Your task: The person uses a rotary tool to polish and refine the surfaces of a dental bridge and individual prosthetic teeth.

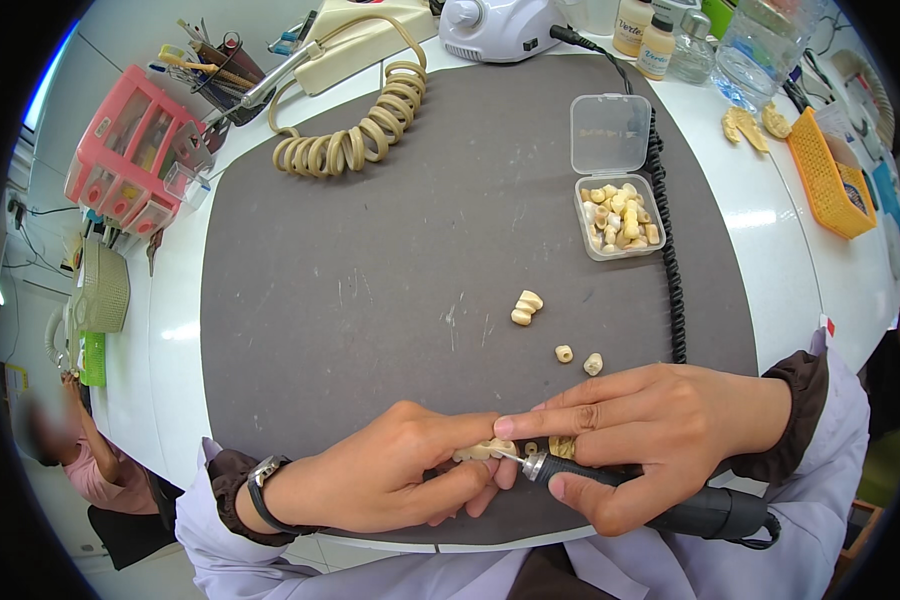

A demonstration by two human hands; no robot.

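At the bottom centre, my left hand (400,465) has its fingers closed around a cream dental piece (478,452). My right hand (660,430) grips a black rotary handpiece (705,512), its thin metal bur touching or very close to that piece, and my index fingertip rests beside my left fingertips. A yellowish piece (560,445) is partly hidden under my right fingers. On the grey mat (370,280) above my hands lie a joined cream tooth piece (526,307) and two single ones (593,364). An open clear box (618,215) holds several more.
A coiled beige hose (340,150), white control unit (495,25) and black coiled cable (670,280) border the mat. Pink drawers (130,150) stand left, a yellow basket (830,175) and bottles (655,48) right. Another person (105,465) sits at the far left.
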